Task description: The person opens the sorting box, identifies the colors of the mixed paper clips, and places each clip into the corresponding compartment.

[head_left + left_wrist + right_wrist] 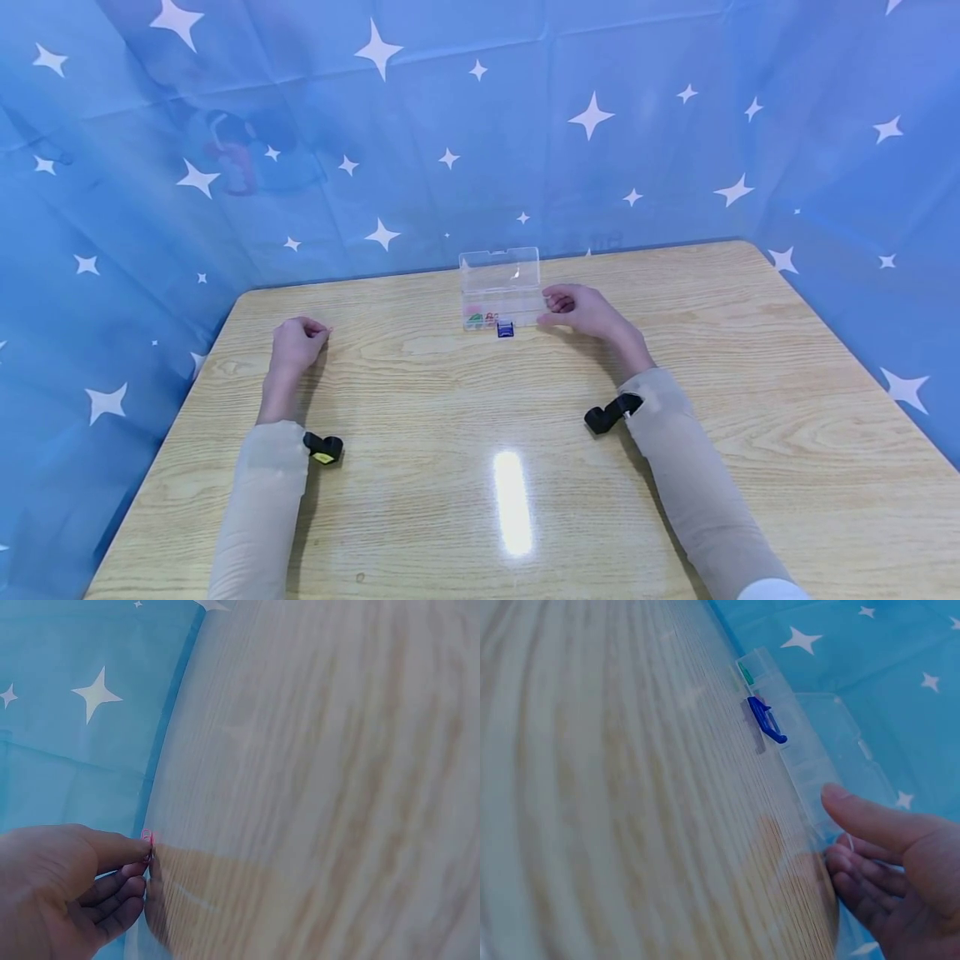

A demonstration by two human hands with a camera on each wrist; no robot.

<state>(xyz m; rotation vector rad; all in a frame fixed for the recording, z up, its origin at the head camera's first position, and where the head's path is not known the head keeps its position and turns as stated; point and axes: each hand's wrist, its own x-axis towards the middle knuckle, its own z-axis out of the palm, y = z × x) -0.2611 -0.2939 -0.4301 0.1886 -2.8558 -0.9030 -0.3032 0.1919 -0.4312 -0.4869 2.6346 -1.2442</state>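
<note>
A small clear plastic box (501, 302) stands on the wooden table (480, 467) with its lid (500, 268) open toward the back. Small pink, red and green pieces lie in it. A blue clip (506, 329) lies on the table against the box's front wall, and it appears as the blue clip (766, 720) in the right wrist view. My right hand (549, 308) holds the box's right end (810, 780) between thumb (855, 814) and curled fingers. My left hand (321, 333) rests far to the left with fingers curled. It pinches a small pink piece (147, 838) at its fingertips.
Blue star-patterned cloth (480, 125) walls the table at the back and on both sides. Black wrist cameras (322, 447) sit on both forearms. A bright light reflection (512, 500) lies on the near tabletop. The table's left edge (161, 750) runs close beside the left hand.
</note>
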